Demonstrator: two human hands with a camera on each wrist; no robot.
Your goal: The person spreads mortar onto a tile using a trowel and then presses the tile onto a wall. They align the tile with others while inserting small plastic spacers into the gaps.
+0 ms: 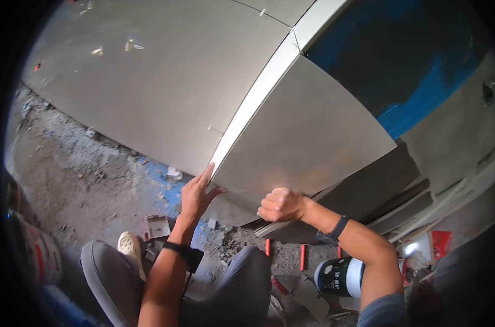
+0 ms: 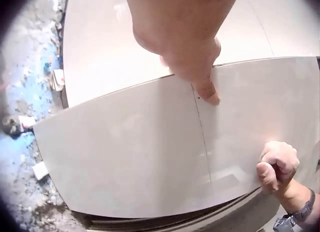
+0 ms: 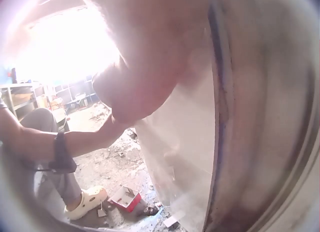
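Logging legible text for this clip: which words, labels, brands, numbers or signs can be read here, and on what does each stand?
No text can be read with certainty in any view.
Dark cylinder on the floor: white logo and print, too small to read.
Red packet at right: no print legible.
Pale bucket at left: red marks, blurred.
Grey tile: no print shows.
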